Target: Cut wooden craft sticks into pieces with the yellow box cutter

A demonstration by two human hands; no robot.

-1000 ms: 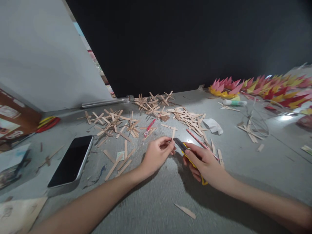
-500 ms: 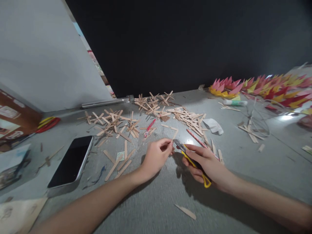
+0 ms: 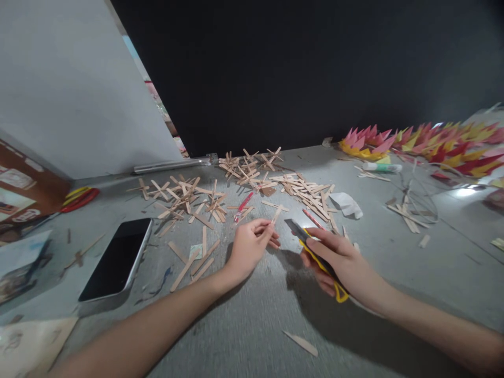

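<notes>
Between the thumb and fingers of my left hand [image 3: 254,242] is a small wooden craft stick [image 3: 277,214], its tip pointing up and away from me. My right hand [image 3: 340,257] is wrapped round a yellow and black utility knife [image 3: 319,257], with the blade out and pointing toward the left hand. A short gap lies between the blade and the stick. Beyond the hands lie a loose pile of craft sticks [image 3: 303,191] and several crossed-stick pieces [image 3: 183,194]. A red pen-like item [image 3: 244,205] rests among them. One pointed stick piece [image 3: 301,344] lies nearest me.
On the left are a black-screened phone [image 3: 118,257], red and yellow-handled tool grips [image 3: 81,198] and a brown box [image 3: 27,184]. Pink and yellow paper crowns [image 3: 366,144], a glue stick [image 3: 381,167] and crumpled white paper [image 3: 346,205] lie right. A black panel [image 3: 307,73] stands behind.
The knife in my right hand has moved a little right, away from the craft stick. My left hand has tilted the stick, which now points more upward.
</notes>
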